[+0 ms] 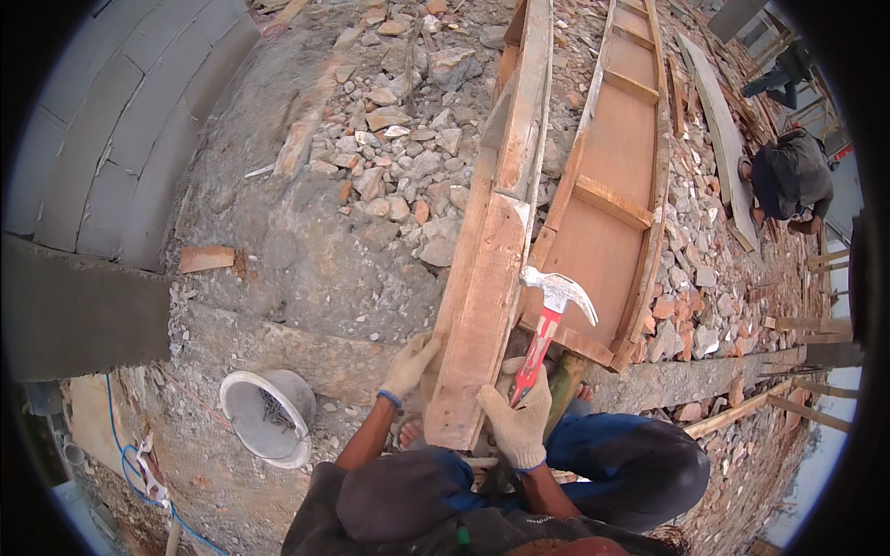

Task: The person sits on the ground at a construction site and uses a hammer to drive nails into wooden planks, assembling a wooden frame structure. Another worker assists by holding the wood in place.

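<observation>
My right hand (pixel 519 424), in a pale knit glove, is closed around the red handle of a claw hammer (pixel 556 295) and also rests against the right side of a long wooden formwork box (pixel 482 334). The hammer's pale metal head points away from me, beside the box. On the box's left side, my gloved left hand (pixel 408 366) grips its edge near the close end; some of its fingers are hidden behind the wood. The box stretches away from me over the rubble, its near end between my knees.
A second wooden form (pixel 612 185) with crosspieces lies to the right. A pail (pixel 295 394) holding nails stands at the left, near a block wall (pixel 120 167). Broken brick and stone (pixel 389 167) cover the ground. Another person (pixel 793 176) bends over at the far right.
</observation>
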`<state>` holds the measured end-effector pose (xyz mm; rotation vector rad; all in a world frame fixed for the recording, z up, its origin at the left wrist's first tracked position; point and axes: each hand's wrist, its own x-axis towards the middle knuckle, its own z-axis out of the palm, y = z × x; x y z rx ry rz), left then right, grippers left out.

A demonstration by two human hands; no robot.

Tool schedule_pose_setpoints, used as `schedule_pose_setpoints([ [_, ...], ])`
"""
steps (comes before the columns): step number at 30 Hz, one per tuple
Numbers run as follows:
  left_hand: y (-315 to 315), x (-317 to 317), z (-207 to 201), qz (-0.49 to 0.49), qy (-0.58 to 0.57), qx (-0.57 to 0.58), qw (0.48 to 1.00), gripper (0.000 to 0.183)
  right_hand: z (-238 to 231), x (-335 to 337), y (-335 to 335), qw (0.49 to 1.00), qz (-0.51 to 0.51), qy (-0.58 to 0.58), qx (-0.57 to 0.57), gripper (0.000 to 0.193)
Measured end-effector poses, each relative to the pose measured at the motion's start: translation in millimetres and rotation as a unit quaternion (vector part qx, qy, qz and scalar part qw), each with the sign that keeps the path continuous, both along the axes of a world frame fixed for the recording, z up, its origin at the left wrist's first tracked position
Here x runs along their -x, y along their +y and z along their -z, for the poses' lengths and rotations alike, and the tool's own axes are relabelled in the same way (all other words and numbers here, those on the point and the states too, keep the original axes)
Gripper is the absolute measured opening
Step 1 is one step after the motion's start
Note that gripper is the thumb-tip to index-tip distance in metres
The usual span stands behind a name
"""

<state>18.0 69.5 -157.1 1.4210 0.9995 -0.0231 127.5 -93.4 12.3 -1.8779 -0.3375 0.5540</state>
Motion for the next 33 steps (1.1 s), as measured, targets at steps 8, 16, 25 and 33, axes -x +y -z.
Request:
schedule_pose_setpoints([
  [8,2.2,-21.3,77.6,-0.038,-0.064,0.077,0.994,0.061,-28.4,-6.7,26.0,0.989,-0.03,-0.142,0.019,0.061],
  [16,-2.9,-19.8,60.8,-0.123,-0.056,-0.085,0.987,0.049,-58.7,-28.4,77.8,0.92,-0.205,-0.295,0.157,0.069],
  [25,24.7,10.0,143.0,-0.005,-0.092,0.008,0.996,0.072,-71.6,-31.5,87.9,0.864,-0.326,-0.34,0.177,0.038],
  [33,-2.5,-1.4,88.3,-0.058,-0.061,0.03,0.996,0.068,-62.8,-45.9,62.5,0.892,-0.28,-0.316,0.162,0.036],
])
